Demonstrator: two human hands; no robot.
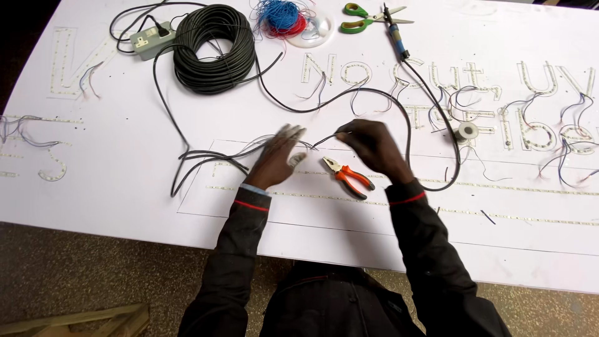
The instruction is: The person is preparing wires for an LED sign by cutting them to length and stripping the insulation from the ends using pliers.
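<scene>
Thin black wire (324, 140) is pinched in the closed right hand (373, 145), just above the orange pliers (349, 176). Left hand (277, 157) is blurred, fingers spread, wire apparently touched. Wiring looks unfinished: pliers lie unused. White dish (319, 31), far above pliers, holds blue and red wire (282, 15).

Bare white board (125, 187) lies open along the near edge and toward the near left corner. Orange-handled pliers (349, 176) sit mid-board; black cable (409, 134) loops around them. A cable coil (214, 48), socket block (150, 40) and scissors (368, 17) crowd the far edge.
</scene>
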